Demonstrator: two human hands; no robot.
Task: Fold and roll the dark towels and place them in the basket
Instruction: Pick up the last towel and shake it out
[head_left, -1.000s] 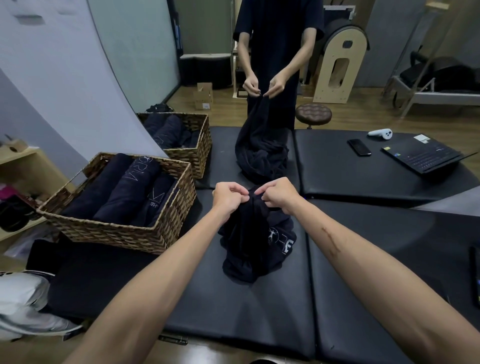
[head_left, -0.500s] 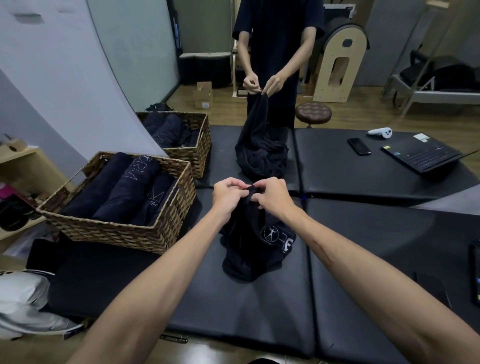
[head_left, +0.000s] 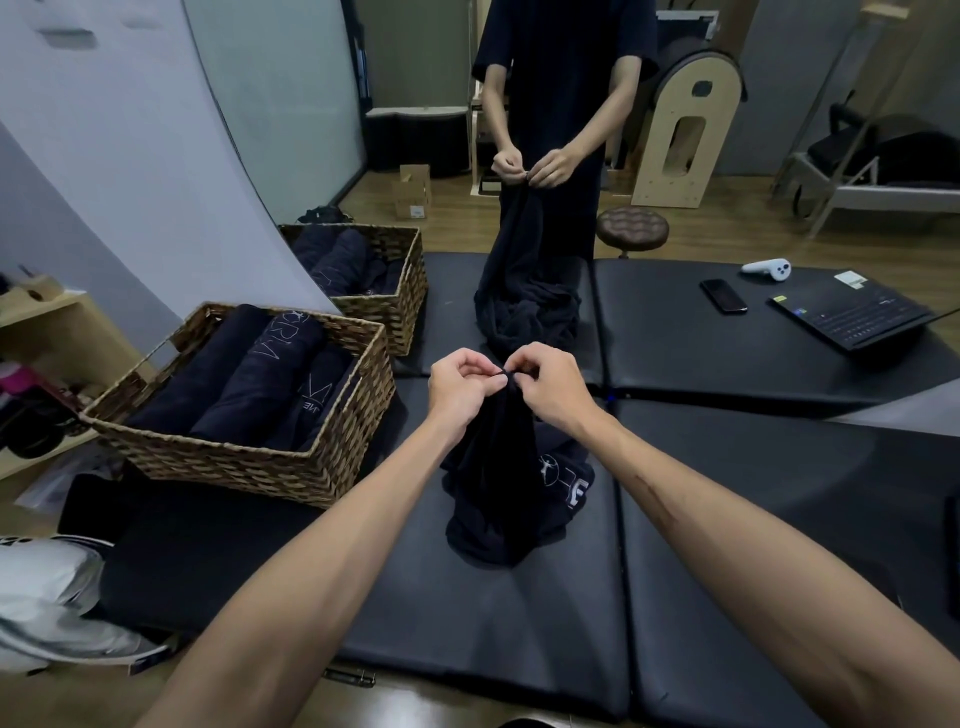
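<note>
A dark towel (head_left: 506, 483) with white print hangs in a bunch over the black padded table (head_left: 467, 613), its lower folds resting on the pad. My left hand (head_left: 462, 387) and my right hand (head_left: 545, 384) both pinch its top edge, close together. To the left stands a wicker basket (head_left: 244, 462) holding three rolled dark towels (head_left: 260, 379). A second wicker basket (head_left: 400, 280) behind it also holds dark rolls.
Across the table a person (head_left: 561, 78) holds up another dark towel (head_left: 524, 291). A phone (head_left: 723, 295), a white controller (head_left: 768, 268) and an open laptop (head_left: 852, 314) lie at the far right. A brown stool (head_left: 631, 228) stands behind. A wooden shelf (head_left: 47, 332) is at left.
My hands have lifted the towel's top edge higher and shifted from full fists to fingertip pinches. The person opposite has also raised their towel.
</note>
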